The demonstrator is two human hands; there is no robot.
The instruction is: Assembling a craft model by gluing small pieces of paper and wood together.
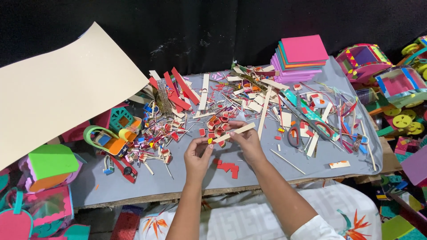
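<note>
Both hands, left hand (197, 153) and right hand (247, 141), pinch a cream foam strip (233, 133) above the grey work board (262, 171); red foam pieces (227, 167) lie just near; scissors (307, 129) lie right.

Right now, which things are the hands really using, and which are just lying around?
In use:
left hand
right hand
cream strip, held by both hands
small yellow piece at its end

Lying about:
scissors
stack of coloured foam sheets
red foam bits
big cream sheet
green house shape
grey mat
</note>
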